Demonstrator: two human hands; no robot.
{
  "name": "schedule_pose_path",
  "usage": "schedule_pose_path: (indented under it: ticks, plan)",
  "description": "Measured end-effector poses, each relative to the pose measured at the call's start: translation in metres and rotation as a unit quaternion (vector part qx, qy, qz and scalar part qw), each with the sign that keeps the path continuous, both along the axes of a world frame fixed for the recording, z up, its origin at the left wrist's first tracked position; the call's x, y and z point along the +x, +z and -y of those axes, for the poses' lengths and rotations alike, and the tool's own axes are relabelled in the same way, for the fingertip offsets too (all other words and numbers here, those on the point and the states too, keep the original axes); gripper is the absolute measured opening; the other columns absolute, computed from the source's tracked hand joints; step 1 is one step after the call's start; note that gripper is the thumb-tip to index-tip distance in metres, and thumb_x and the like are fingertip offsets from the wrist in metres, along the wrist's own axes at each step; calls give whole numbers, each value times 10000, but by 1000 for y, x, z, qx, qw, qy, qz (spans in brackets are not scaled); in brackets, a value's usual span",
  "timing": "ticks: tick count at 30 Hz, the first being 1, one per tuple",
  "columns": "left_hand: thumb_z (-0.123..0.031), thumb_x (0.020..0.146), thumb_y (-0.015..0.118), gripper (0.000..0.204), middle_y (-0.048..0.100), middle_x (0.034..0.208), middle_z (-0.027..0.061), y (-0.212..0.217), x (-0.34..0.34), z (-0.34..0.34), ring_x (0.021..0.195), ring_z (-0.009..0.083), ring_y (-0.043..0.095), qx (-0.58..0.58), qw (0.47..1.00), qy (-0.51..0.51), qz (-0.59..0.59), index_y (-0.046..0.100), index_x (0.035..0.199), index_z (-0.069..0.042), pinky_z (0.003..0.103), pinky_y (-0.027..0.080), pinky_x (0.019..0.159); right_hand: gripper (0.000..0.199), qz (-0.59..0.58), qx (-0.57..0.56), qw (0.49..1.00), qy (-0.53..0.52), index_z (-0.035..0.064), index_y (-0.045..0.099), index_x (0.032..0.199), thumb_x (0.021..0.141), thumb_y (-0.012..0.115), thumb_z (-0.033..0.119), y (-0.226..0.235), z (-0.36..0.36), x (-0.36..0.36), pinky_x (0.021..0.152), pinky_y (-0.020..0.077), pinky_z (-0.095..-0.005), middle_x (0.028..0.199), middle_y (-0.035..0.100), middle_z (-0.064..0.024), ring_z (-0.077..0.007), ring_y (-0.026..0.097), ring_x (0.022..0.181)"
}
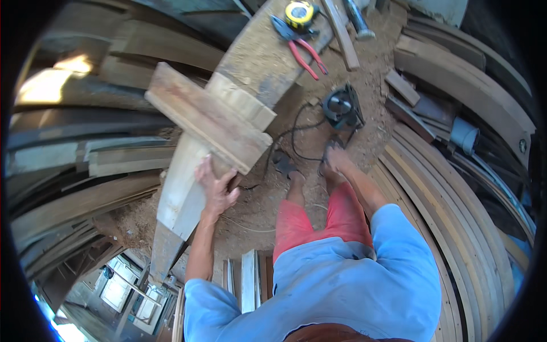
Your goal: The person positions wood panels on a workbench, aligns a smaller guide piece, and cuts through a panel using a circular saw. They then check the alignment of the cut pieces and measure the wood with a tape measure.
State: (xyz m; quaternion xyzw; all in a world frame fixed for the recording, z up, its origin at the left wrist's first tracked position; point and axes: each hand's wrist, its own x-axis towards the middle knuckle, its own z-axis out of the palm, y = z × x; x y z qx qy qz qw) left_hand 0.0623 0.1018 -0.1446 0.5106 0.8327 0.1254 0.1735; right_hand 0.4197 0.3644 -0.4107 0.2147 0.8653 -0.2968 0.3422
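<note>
My left hand (214,188), fingers apart, touches the near edge of a short reddish-brown board (208,119). That board lies crosswise over a long pale plank (185,185), next to a lighter wood block (250,105). Down by my foot is my right hand (338,158), reaching toward the floor; its fingertips are too unclear to read. Just beyond it a dark corded circular saw (342,107) rests on the dirt, its cord (293,137) looping to the left.
Red-handled pliers (302,51) and a yellow tape measure (299,13) lie on the plank's sawdust-covered far end. Beside them are a narrow wood strip (342,34) and a blue-grey tubular tool (359,21). Stacked boards line the left (85,194) and right (450,216).
</note>
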Motion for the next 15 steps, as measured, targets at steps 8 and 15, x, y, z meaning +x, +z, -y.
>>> schedule_pose_path:
  ticks: [8,15]
  plan:
    - [-200,668,818,455,173,1613,381,11,-2,-11,1474,590,193,-71,997,-6,1,629,1079,-249,717,81,1185,503,31,150,983,97,-38,540,1386,939,560,193,-123,-30,-47,981,501,-458,1361,578,-275,-391,590,1236]
    - [-273,646,857,328,106,1608,361,17,3,-2,1457,563,143,-109,992,47,35,702,933,-306,686,79,1195,318,167,125,959,192,184,686,1257,957,594,231,-247,-59,-34,841,571,-468,1253,700,-18,-231,699,1131]
